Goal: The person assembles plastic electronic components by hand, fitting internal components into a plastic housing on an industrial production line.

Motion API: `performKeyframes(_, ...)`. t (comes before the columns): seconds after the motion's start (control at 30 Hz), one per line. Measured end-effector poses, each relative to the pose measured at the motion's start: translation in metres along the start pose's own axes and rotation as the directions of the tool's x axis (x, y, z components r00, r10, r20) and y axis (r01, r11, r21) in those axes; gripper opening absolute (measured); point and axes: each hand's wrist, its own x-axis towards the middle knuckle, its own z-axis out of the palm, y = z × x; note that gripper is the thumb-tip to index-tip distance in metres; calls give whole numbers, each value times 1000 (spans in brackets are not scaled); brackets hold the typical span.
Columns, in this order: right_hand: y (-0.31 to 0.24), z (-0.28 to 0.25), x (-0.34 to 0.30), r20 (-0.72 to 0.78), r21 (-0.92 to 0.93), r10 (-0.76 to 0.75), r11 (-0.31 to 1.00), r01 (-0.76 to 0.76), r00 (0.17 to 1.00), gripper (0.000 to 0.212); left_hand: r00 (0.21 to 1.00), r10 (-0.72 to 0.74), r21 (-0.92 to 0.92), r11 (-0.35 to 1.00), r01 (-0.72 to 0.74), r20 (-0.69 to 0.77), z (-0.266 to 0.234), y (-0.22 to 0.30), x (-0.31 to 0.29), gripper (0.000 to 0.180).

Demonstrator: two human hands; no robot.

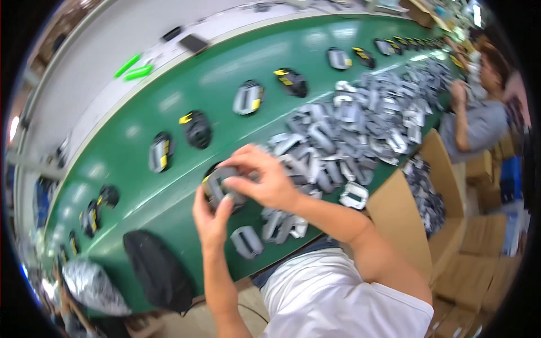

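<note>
In front of me, above the green belt, both hands are closed on a dark oval plastic unit with a grey slotted cover piece on its upper face. My left hand grips its near left side, thumb and fingers around the edge. From the right, my right hand pinches the cover piece between thumb and fingers. Much of the unit is hidden by the fingers, so how the cover sits on it I cannot tell. A loose grey cover piece lies just below the hands.
A large heap of grey cover pieces spreads along the right. Black oval units with yellow tabs stand in a line across the belt. A black bag lies at left, a cardboard box at right. A co-worker sits at far right.
</note>
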Motion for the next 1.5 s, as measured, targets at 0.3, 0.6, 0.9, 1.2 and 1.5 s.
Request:
performKeyframes(0.3, 21, -5, -1, 275, 372, 235, 868, -328, 932, 40, 993, 99, -59, 994, -96, 67, 2, -14, 1, 62)
performKeyframes(0.6, 14, 15, -11, 7, -165, -72, 984, 72, 997, 42, 972, 104, 28, 995, -100, -213, -7, -15, -3, 32)
performKeyframes(0.9, 4, -2, -11, 34, 247, 289, 925, -288, 957, 16, 978, -14, -113, 994, -10, -209, -3, -31, 6, 36)
performKeyframes(1.2, 4, 12, -5, 92, 88, 335, 935, -343, 938, 18, 985, 1, -199, 979, -36, -171, -18, -19, 1, 29)
performKeyframes(1.5, 9, 5, 1, 216, 197, 274, 928, -317, 937, 43, 997, 55, 16, 998, -54, -49, -11, -3, 1, 26)
